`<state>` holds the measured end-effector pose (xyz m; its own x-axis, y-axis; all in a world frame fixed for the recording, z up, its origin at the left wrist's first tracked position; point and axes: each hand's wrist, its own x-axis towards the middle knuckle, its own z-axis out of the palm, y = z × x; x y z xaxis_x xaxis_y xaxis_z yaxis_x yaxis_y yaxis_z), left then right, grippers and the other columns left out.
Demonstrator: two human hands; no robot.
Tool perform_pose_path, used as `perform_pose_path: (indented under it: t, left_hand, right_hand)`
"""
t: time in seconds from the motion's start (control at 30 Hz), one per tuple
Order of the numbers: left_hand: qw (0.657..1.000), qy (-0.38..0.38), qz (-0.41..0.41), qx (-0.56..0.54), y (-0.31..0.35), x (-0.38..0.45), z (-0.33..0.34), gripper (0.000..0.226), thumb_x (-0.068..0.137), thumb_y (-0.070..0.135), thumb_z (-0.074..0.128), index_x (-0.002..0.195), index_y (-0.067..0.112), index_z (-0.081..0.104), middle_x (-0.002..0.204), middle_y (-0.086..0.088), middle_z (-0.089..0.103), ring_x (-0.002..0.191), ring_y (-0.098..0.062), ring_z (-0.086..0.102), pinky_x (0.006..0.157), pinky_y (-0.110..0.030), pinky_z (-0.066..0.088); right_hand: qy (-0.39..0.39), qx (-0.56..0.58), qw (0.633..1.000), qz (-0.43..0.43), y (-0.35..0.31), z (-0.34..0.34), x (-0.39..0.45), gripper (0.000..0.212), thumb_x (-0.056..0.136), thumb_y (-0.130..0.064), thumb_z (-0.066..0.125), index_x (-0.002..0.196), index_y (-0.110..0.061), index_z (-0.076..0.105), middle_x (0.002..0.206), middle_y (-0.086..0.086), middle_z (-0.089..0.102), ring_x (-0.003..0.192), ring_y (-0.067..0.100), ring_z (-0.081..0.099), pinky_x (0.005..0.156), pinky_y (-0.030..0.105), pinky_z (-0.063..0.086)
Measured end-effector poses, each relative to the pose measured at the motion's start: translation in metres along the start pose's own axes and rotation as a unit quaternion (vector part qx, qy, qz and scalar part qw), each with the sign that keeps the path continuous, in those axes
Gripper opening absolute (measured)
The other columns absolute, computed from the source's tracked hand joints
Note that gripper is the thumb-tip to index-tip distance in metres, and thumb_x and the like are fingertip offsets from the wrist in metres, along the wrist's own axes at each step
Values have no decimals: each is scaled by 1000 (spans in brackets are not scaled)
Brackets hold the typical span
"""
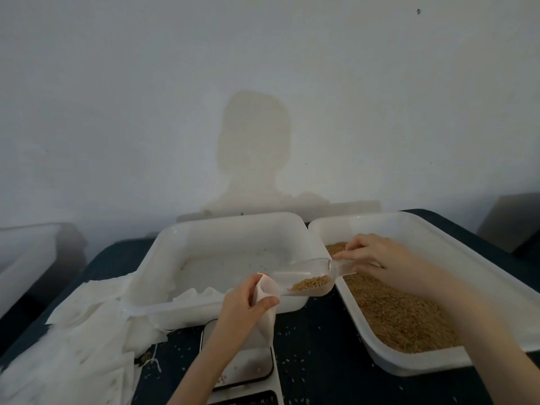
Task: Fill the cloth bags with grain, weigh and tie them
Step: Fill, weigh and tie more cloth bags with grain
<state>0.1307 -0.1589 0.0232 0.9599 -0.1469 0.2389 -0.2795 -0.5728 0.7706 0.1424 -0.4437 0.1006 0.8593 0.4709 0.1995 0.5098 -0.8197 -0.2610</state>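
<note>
Pinching the mouth of a small white cloth bag (266, 314) between thumb and curled fingers, the person's left hand (244, 306) is holding it upright just above the scale (242, 363), while the right hand (369, 255) is gripping the handle of a clear plastic scoop (306, 280) and tipping its lip into the bag's opening. Starting from the left, a heap of flat, unfilled cloth bags (79, 340) is lying on the dark table (315, 346), some spilling over the edge of a nearly bare white tray (222, 249). Right of the bag, a second white tray (423, 361) is sitting almost full of golden-brown grain (400, 314), and loose kernels are dotting the tabletop. The bag is hanging slack and narrow, so it seems to be taking one of its first scoops; I can see no tied bag anywhere, so weighing, tying and the whole pile look to be still ahead
</note>
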Motion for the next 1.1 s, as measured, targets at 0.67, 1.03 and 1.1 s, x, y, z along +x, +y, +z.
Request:
perform_pose_path:
  t: [0.67, 1.03, 1.1]
  left_hand:
    - [1000, -4, -1, 30, 6, -4, 19, 35, 77, 36, 73, 102, 31, 49, 87, 23, 53, 79, 8, 51, 67, -1, 38]
    - [999, 38, -19, 4, 8, -3, 6, 24, 85, 32, 65, 107, 29, 56, 83, 13, 58, 73, -1, 53, 61, -11, 39]
    - [998, 58, -20, 0, 8, -1, 2, 13, 88, 27, 61, 101, 26, 59, 78, 9, 58, 69, -5, 52, 59, -10, 40]
  right_hand:
    - [140, -340, 926, -81, -77, -19, 21, 56, 75, 11, 51, 115, -24, 68, 118, 6, 56, 120, 26, 50, 116, 49, -8]
    - [182, -273, 944, -36, -40, -6, 14, 62, 72, 12, 64, 119, -29, 66, 110, 0, 62, 107, 22, 58, 106, 44, 36]
    - [125, -238, 963, 19, -19, 2, 10, 60, 88, 2, 55, 134, -36, 51, 122, -8, 54, 112, 13, 50, 98, 30, 38]
